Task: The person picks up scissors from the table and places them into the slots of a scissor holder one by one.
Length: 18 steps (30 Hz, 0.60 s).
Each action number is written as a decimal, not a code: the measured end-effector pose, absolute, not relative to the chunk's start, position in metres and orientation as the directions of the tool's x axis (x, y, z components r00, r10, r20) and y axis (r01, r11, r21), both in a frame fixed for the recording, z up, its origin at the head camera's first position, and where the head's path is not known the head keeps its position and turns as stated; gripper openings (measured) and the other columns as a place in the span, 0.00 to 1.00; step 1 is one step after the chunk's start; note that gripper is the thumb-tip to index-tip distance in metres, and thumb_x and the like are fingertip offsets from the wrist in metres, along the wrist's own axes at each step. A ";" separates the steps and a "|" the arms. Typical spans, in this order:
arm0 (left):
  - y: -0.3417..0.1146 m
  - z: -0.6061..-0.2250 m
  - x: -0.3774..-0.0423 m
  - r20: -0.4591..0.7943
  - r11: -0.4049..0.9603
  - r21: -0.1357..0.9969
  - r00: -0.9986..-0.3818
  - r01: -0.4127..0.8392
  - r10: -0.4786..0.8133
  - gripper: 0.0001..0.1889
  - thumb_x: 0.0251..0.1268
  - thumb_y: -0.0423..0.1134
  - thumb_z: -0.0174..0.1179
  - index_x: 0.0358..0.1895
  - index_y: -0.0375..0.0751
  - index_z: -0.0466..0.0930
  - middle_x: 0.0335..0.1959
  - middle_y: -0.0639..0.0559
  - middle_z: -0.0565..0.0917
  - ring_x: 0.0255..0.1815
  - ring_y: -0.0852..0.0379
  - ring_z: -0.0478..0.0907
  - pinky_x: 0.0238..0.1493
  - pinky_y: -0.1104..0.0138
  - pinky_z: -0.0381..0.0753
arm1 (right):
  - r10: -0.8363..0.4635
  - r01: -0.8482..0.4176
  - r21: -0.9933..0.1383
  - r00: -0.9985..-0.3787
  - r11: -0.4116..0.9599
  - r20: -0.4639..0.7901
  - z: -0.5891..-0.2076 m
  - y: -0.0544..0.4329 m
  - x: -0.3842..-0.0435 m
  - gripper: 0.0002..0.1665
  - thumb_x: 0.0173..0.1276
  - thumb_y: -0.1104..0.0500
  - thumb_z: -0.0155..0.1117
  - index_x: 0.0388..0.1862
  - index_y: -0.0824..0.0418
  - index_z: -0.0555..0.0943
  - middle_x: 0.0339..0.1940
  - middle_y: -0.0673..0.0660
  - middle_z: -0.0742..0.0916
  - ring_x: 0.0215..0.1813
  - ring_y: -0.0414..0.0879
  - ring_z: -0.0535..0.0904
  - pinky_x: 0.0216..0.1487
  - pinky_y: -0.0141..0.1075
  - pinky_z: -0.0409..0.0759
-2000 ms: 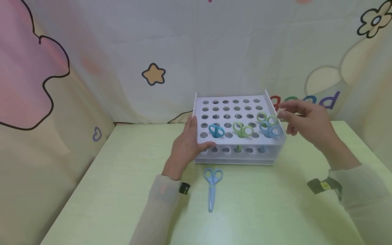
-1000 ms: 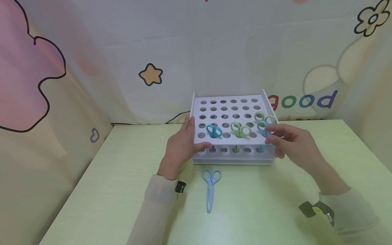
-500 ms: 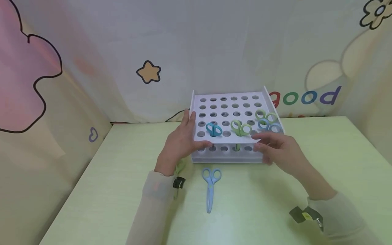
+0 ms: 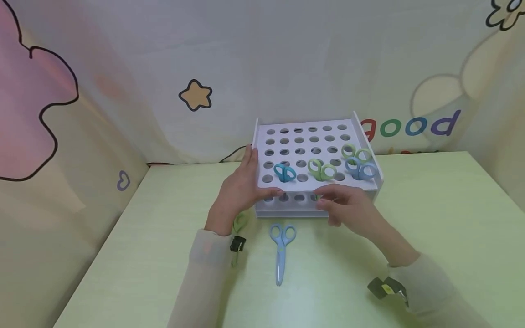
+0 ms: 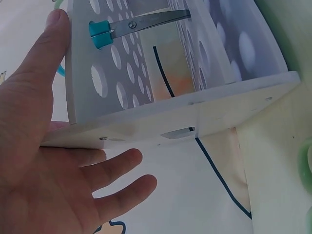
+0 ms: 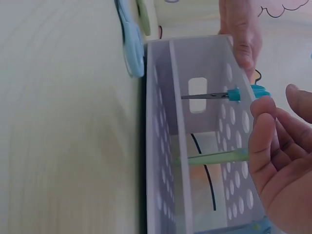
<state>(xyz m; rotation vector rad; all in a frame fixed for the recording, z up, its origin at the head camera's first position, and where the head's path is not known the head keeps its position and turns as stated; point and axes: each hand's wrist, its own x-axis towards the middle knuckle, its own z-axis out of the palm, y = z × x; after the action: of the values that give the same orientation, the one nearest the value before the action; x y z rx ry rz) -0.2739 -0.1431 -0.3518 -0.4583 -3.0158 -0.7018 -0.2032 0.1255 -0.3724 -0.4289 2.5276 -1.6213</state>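
A white two-tier rack [image 4: 295, 213] with round holes stands at the back of the table. My left hand [image 4: 237, 193] grips its left front corner, thumb on the front edge and fingers along the side wall. My right hand [image 4: 353, 210] is before the rack's front with fingers loosely bent, holding nothing. Teal scissors [image 4: 285, 172], green scissors [image 4: 321, 170] and light-blue scissors [image 4: 361, 170] stand handles up in the front row. Another green pair [image 4: 348, 150] is behind the light-blue one. In the right wrist view, the teal blades [image 6: 204, 96] reach the lower tier.
Light-blue scissors [image 4: 280, 257] lie on the pale table [image 4: 328, 282] in front of the rack, handles toward it. Green scissors [image 4: 240, 222] lie partly hidden by my left wrist. A patterned curtain [image 4: 287, 59] hangs right behind the rack.
My right hand has moved left from the rack's right side, past the light-blue handles, to its front. The green scissors by my left wrist have come into sight. My left hand keeps its place.
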 end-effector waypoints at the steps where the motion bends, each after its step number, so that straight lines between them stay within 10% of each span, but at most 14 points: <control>1: -0.143 -0.352 -0.273 0.077 0.858 0.430 -0.958 0.282 0.277 0.68 0.50 0.66 0.74 0.82 0.39 0.37 0.83 0.46 0.35 0.66 0.44 0.70 0.53 0.56 0.76 | -0.296 -0.173 -0.900 -0.954 0.399 0.051 -0.374 0.123 -0.204 0.20 0.73 0.59 0.66 0.61 0.65 0.81 0.30 0.57 0.82 0.27 0.52 0.79 0.31 0.36 0.78; 18: -0.142 -0.353 -0.273 0.076 0.846 0.457 -0.960 0.275 0.271 0.68 0.50 0.65 0.74 0.83 0.40 0.36 0.84 0.48 0.36 0.62 0.47 0.71 0.53 0.56 0.76 | -0.328 -0.105 -0.891 -0.943 0.442 -0.051 -0.421 0.100 -0.210 0.15 0.72 0.60 0.67 0.55 0.63 0.84 0.37 0.58 0.85 0.26 0.49 0.79 0.30 0.39 0.79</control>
<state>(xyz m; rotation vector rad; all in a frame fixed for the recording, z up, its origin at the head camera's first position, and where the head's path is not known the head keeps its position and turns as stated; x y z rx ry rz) -0.2726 -0.1421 -0.3530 -0.4447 -3.0103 -0.7475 -0.2104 0.1001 -0.4211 -0.3787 2.4766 -1.5070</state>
